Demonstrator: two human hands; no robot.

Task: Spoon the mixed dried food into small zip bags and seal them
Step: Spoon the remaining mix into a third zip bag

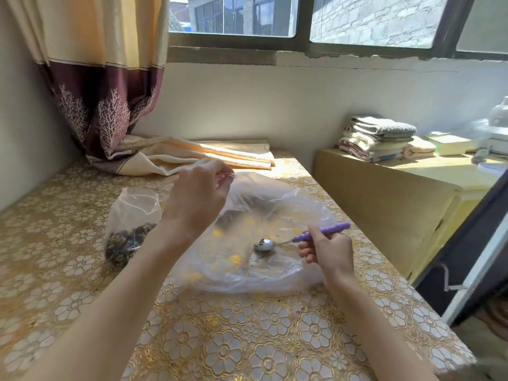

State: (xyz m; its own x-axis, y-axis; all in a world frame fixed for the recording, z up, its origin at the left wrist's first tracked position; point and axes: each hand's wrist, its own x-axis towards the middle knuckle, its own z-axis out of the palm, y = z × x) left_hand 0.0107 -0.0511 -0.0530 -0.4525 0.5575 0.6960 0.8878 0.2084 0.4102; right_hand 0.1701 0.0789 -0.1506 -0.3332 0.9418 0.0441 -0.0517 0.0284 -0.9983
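Observation:
A big clear plastic bag [277,204] lies open in the middle of the table, with only scattered crumbs and yellow bits inside. My left hand [196,199] pinches its far rim and lifts it. My right hand [327,250] grips the purple handle of a metal spoon [265,245]; the bowl sits low inside the big bag with a few dark bits on it. A small zip bag [132,215] stands to the left, holding dark dried food [125,244] in its bottom, its top unsealed as far as I can tell.
The table [247,347] wears a gold flowered cloth. A curtain [110,105] hangs at the back left, its hem bunched on the table. A yellow cabinet [384,199] to the right carries folded towels [382,136]. A dark door edge [467,257] stands at far right.

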